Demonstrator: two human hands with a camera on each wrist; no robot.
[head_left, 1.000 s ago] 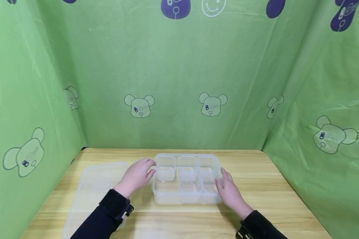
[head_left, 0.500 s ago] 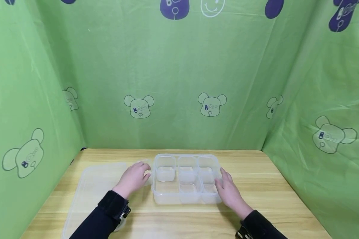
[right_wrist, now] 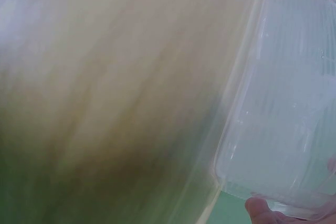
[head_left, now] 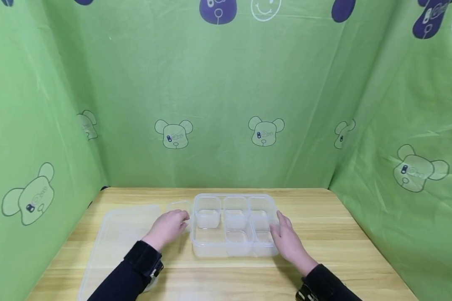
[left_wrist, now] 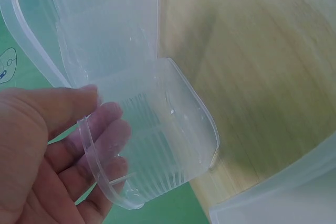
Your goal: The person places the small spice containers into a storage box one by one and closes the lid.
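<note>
My left hand point(head_left: 167, 229) holds a small clear plastic box point(left_wrist: 168, 108) by its rim; several fingers show through its ribbed wall in the left wrist view, with the thumb beside the rim. This small box stands on the table, just left of a larger clear storage box point(head_left: 210, 250). Inside the larger one sit several small compartments point(head_left: 208, 218). My right hand point(head_left: 291, 242) grips the larger box's right wall, thumb over the rim and fingers outside. In the right wrist view one fingertip point(right_wrist: 255, 206) shows at the box's end.
A wide translucent lid point(head_left: 116, 238) lies flat on the wooden table point(head_left: 218, 278) at the left, partly under the left sleeve point(head_left: 124, 269). Below that sleeve shows part of a small clear rounded edge. Green cloth point(head_left: 218, 83) hangs around the table's back and sides.
My left hand has shifted left, away from the large box's left edge, and lower; the small box beside it now shows more. My right hand and the large box have stayed put.
</note>
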